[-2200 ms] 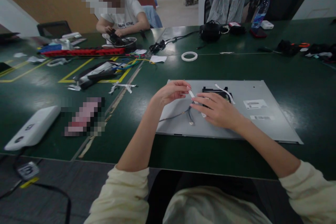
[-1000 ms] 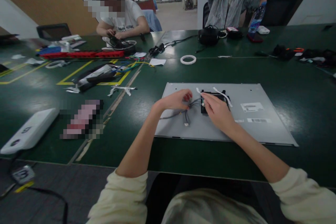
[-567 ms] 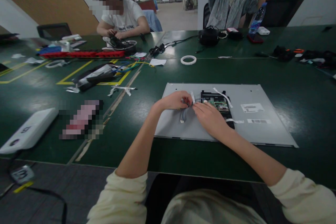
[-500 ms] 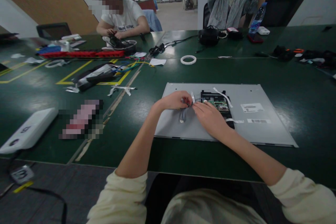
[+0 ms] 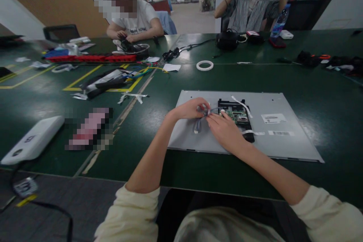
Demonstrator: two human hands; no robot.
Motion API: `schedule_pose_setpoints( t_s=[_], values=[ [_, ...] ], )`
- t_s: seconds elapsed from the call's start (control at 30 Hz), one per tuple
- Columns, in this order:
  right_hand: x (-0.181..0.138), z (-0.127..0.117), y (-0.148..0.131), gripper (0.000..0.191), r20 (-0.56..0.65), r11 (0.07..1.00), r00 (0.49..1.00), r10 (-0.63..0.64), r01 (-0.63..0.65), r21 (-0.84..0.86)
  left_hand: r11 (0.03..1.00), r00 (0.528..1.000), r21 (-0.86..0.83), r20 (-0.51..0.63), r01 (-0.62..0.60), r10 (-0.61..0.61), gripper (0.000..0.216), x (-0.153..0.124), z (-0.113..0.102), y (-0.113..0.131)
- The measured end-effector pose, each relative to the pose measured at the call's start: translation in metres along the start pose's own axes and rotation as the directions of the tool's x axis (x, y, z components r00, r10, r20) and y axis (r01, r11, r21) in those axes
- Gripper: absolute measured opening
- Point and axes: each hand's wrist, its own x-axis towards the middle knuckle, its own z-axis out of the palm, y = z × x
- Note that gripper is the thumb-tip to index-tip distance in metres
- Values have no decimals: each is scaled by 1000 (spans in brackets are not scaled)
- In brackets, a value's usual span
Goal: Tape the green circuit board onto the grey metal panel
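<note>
A flat silver display panel (image 5: 276,145) lies on the table in front of me. On it sits a black bracket (image 5: 250,123) with a green circuit board (image 5: 238,115). My left hand (image 5: 193,108) is closed around a bundled grey cable (image 5: 197,125), whose loop hangs below the fingers. A short strip of white tape (image 5: 209,109) stands up at the bundle between both hands' fingertips. My right hand (image 5: 225,128) rests over the bracket's left side, its closed fingertips pinched at the tape. Two other white tape strips (image 5: 241,105) are stuck at the bracket. The fingertips partly hide the cable.
Beyond the panel lies a white tape roll (image 5: 204,65). To the left are a pink phone (image 5: 90,128), a white box-like device (image 5: 34,140) and tape scraps (image 5: 133,96). Two people sit across the table, near a water bottle (image 5: 279,22) and a black case (image 5: 227,40).
The view has shifted slightly. My fingers have moved a little at the taped cable, and the tape strip stands up less above them. Both hands stay at the same place on the panel.
</note>
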Motion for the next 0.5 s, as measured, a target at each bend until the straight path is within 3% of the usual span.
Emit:
schedule_pose_setpoints(
  t_s=[0.27, 0.5],
  values=[
    [-3, 1, -5, 41, 38, 1000, 999, 2, -2, -2, 997, 999, 74, -36, -21, 24, 35, 4, 5, -8],
    [-7, -11, -14, 40, 0, 999, 999, -37, 37, 13, 997, 998, 67, -50, -25, 28, 34, 6, 7, -12]
  ],
)
